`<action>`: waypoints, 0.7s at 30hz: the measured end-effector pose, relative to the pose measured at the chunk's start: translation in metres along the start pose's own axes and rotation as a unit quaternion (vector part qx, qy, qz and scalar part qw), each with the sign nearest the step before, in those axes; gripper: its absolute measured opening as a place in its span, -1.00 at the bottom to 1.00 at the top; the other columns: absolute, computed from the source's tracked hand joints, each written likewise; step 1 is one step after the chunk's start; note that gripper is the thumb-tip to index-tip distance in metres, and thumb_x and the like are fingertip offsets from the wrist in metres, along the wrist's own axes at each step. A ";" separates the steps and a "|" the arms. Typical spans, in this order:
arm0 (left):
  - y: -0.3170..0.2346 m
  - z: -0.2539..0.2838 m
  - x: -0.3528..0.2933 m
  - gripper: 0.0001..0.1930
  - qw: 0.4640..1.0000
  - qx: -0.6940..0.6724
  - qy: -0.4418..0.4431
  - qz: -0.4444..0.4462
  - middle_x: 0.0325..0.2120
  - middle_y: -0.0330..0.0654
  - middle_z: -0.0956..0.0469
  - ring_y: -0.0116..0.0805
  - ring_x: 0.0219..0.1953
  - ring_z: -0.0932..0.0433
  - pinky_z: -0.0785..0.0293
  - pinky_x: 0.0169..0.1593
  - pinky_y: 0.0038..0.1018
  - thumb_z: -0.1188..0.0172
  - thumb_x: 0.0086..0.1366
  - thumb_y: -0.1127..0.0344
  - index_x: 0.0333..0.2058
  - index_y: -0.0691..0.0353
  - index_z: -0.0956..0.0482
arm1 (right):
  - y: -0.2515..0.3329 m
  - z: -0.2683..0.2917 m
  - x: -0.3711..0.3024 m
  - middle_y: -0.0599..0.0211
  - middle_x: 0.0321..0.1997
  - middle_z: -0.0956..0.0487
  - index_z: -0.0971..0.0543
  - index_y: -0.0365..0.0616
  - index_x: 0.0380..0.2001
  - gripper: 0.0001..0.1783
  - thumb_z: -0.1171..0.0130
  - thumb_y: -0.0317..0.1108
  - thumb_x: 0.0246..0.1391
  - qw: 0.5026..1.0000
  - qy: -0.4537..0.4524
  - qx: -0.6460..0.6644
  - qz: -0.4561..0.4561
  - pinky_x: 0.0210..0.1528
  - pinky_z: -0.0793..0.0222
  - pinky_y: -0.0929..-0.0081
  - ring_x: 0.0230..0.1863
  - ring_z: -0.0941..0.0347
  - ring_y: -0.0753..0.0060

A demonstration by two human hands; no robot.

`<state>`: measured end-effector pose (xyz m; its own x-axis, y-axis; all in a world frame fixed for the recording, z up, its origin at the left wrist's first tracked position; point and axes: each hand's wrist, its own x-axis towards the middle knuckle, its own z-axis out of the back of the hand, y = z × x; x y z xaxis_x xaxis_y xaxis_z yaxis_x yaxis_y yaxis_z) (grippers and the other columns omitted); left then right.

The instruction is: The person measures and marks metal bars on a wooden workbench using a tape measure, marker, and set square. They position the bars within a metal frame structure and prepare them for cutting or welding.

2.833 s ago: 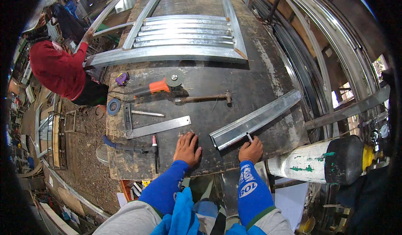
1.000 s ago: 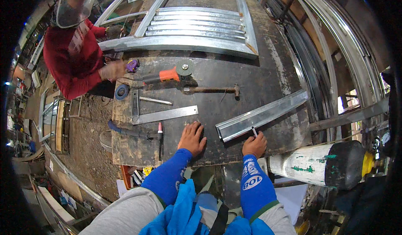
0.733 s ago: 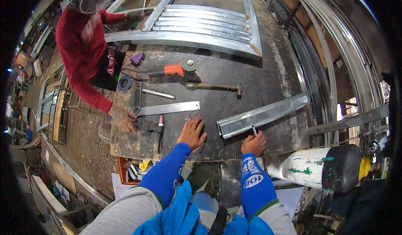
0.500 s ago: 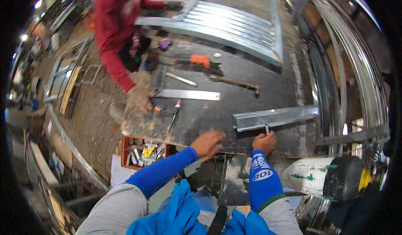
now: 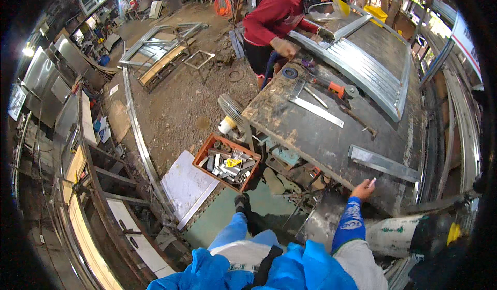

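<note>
My right hand (image 5: 363, 190) is closed round a slim, pale pen-like stick (image 5: 373, 182), held over the near edge of the dark worktable (image 5: 290, 127). Just beyond it, a channel-shaped metal profile (image 5: 383, 162) lies on the tabletop, apart from my fingers. My left hand is out of the picture. Farther back on the table lie a metal try square (image 5: 317, 111), a thin light rod (image 5: 316, 97), a hammer (image 5: 358, 120) and an orange angle grinder (image 5: 335, 88).
A person in red (image 5: 269, 18) leans over a ribbed metal frame (image 5: 357, 62) at the table's far side. An orange crate (image 5: 207, 147) of metal offcuts stands on the floor beside a fan (image 5: 230, 109). A white-and-black padded form (image 5: 398, 233) is right of my forearm.
The view has swung left and downward. My left hand has left the picture. The co-worker's hand has moved away from the square. A red-and-black pen-shaped thing no longer shows beside it.
</note>
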<state>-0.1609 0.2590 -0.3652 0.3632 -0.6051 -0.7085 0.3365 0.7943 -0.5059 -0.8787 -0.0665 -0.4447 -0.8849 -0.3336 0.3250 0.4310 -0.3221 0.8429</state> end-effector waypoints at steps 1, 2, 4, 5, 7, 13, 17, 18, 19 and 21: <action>0.018 0.005 -0.008 -0.48 0.998 -0.041 -0.034 0.025 0.13 0.07 -0.60 -0.08 0.12 -0.60 -0.52 0.18 -0.19 -0.10 0.54 0.01 0.30 0.23 -0.47 | 0.009 0.000 -0.033 -0.08 0.24 -0.58 -0.40 -0.38 0.22 -0.45 -0.18 -0.17 0.37 0.999 -0.034 0.027 0.005 0.17 -0.41 0.13 0.21 -0.54 -0.01; 0.031 0.004 -0.009 -0.48 0.995 -0.078 -0.049 0.032 0.13 0.06 -0.60 -0.09 0.13 -0.60 -0.51 0.18 -0.19 -0.11 0.54 0.02 0.30 0.23 -0.47 | 0.002 -0.002 -0.055 -0.07 0.21 -0.59 -0.41 -0.38 0.21 -0.49 -0.15 -0.22 0.37 0.987 -0.074 0.114 0.082 0.21 -0.41 0.13 0.20 -0.54 -0.03; 0.064 0.006 -0.030 -0.48 0.983 -0.146 -0.100 0.050 0.14 0.06 -0.60 -0.10 0.13 -0.60 -0.51 0.19 -0.20 -0.12 0.54 0.02 0.29 0.24 -0.48 | 0.040 -0.004 -0.147 -0.09 0.07 -0.65 -0.60 -0.30 0.01 -0.67 -0.10 -0.31 0.31 0.990 0.131 0.015 0.058 0.19 -0.45 0.12 0.07 -0.59 -0.08; 0.070 0.002 -0.032 -0.48 0.979 -0.172 -0.104 0.042 0.14 0.05 -0.60 -0.11 0.13 -0.60 -0.51 0.19 -0.20 -0.13 0.53 0.02 0.29 0.24 -0.48 | 0.053 -0.008 -0.195 -0.05 0.01 -0.67 -0.66 -0.30 -0.13 -0.72 -0.09 -0.34 0.30 0.977 0.173 0.100 0.080 0.11 -0.48 0.11 0.04 -0.60 -0.06; 0.092 -0.003 -0.043 -0.48 0.965 -0.220 -0.138 0.035 0.14 0.05 -0.60 -0.13 0.13 -0.59 -0.50 0.19 -0.21 -0.14 0.53 0.03 0.28 0.24 -0.49 | 0.119 0.009 -0.308 0.05 -0.04 -0.66 -0.65 -0.27 -0.18 -0.75 -0.19 -0.30 0.24 0.864 0.484 0.137 -0.001 0.05 -0.51 0.18 -0.03 -0.59 0.05; 0.138 -0.021 -0.036 -0.49 0.932 -0.304 -0.181 -0.082 0.14 0.03 -0.60 -0.19 0.13 -0.58 -0.49 0.21 -0.23 -0.17 0.52 0.04 0.27 0.25 -0.51 | 0.301 0.076 -0.484 -0.05 -0.08 -0.65 -0.61 -0.14 -0.06 -0.57 0.00 -0.01 0.41 0.185 0.822 0.048 0.537 0.06 -0.46 -0.12 0.01 -0.55 -0.22; 0.097 0.025 -0.082 -0.44 0.906 -0.382 -0.145 -0.112 0.23 0.16 -0.51 -0.13 0.24 -0.53 -0.45 0.28 -0.30 -0.21 0.51 0.21 0.33 0.44 -0.37 | 0.320 0.074 -0.563 -0.10 -0.16 -0.65 -0.64 -0.14 -0.15 -0.63 -0.03 -0.08 0.36 0.179 0.814 0.032 0.552 -0.02 -0.46 -0.17 -0.10 -0.56 -0.28; 0.087 0.038 -0.102 -0.46 0.906 -0.369 -0.161 -0.134 0.23 0.15 -0.52 -0.15 0.25 -0.53 -0.45 0.28 -0.30 -0.22 0.50 0.24 0.32 0.44 -0.38 | 0.317 0.069 -0.577 -0.10 -0.16 -0.64 -0.65 -0.14 -0.17 -0.64 -0.03 -0.10 0.35 0.196 0.809 0.021 0.554 -0.03 -0.46 -0.17 -0.12 -0.57 -0.27; 0.076 0.049 -0.122 -0.47 0.905 -0.355 -0.175 -0.156 0.23 0.13 -0.52 -0.16 0.25 -0.53 -0.45 0.28 -0.30 -0.23 0.49 0.27 0.31 0.43 -0.39 | 0.316 0.061 -0.590 -0.11 -0.16 -0.64 -0.66 -0.14 -0.19 -0.66 -0.04 -0.12 0.33 0.207 0.802 0.013 0.561 -0.04 -0.46 -0.16 -0.14 -0.58 -0.27; 0.074 0.067 -0.143 -0.50 0.887 -0.390 -0.175 -0.176 0.20 0.07 -0.56 -0.18 0.24 -0.54 -0.44 0.29 -0.31 -0.24 0.48 0.32 0.29 0.42 -0.41 | 0.299 0.039 -0.597 -0.18 -0.20 -0.65 -0.70 -0.23 -0.25 -0.68 -0.10 -0.22 0.23 0.227 0.768 -0.023 0.598 0.00 -0.47 -0.15 -0.13 -0.59 -0.24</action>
<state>-0.1296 0.4008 -0.2688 0.6477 -0.6948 -0.3125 -0.1710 0.2672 -0.9484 -0.2287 0.0708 -0.3699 0.9609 -0.1113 -0.2534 0.2339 0.8162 0.5283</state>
